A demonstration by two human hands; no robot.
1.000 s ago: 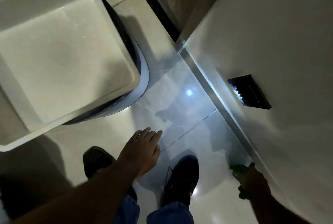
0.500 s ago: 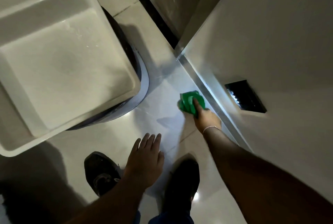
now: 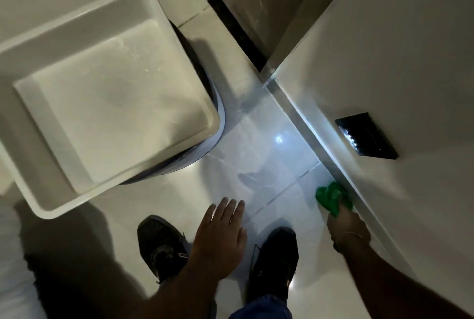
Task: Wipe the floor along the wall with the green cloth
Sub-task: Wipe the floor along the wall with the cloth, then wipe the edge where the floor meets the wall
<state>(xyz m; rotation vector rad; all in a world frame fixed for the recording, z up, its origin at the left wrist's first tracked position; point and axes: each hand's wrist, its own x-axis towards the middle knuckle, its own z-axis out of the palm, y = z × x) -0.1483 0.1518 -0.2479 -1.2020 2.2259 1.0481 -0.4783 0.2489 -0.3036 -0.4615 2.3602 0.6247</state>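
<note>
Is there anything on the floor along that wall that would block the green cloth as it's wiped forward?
Nothing visible does. The green cloth in the right hand has bare floor ahead; the white tub stands off to the left.

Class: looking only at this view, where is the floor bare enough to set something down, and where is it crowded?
Bare: tiles between the white tub, the wall strip and the shoes. Crowded: beside the wall, where the right hand presses the green cloth.

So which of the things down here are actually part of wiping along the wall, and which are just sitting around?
Part of the job:
green cloth, bunched in the right hand
floor by the wall
wall and its baseboard strip

Just around:
white tub
black wall panel
black shoes
left hand, open, holding nothing
</note>
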